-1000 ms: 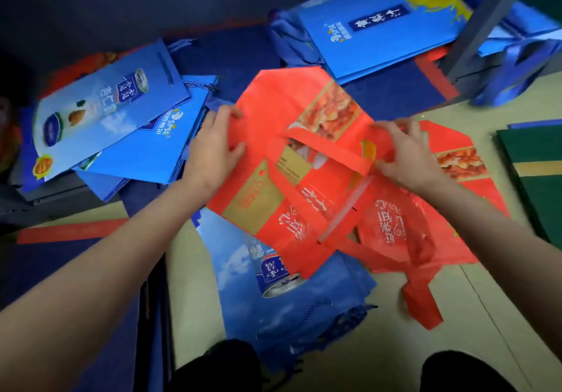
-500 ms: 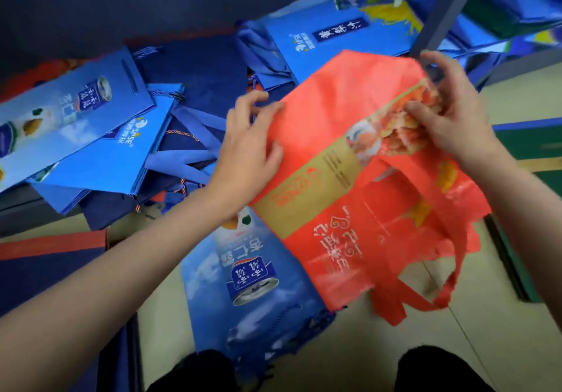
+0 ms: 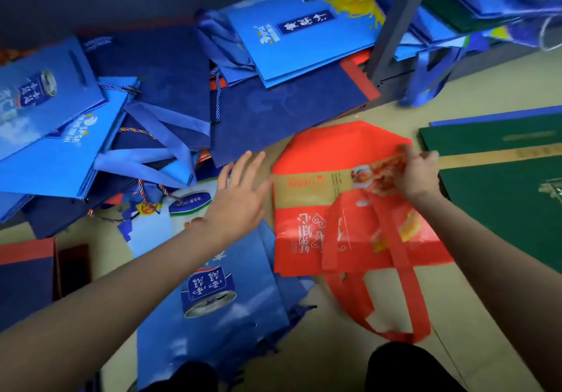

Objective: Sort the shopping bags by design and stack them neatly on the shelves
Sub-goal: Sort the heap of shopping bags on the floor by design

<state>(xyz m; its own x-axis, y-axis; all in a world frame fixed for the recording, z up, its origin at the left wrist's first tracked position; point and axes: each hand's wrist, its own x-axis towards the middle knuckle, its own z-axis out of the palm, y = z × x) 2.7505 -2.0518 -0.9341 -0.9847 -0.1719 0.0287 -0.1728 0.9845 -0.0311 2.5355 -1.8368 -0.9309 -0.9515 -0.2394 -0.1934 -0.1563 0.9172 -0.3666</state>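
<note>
Fingers (image 3: 424, 160) of right hand (image 3: 416, 175) pinch far edge of red bag (image 3: 307, 239), flat on floor (image 3: 486, 315) beside green bag (image 3: 501, 197). Left hand (image 3: 240, 200) fingers spread, straight, holding nothing, above blue can-print bag (image 3: 213, 294).

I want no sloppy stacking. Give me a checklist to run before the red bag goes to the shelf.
1. Right hand grips the red bag: ok.
2. Left hand supports the bag: not ok, open, off it.
3. Bag lies flat: cannot tell, surface creased.
4. Red handles tucked in: not ok, they trail toward the person.
5. Matching red stack on the shelf: cannot tell, only blue and green bags show.
</note>
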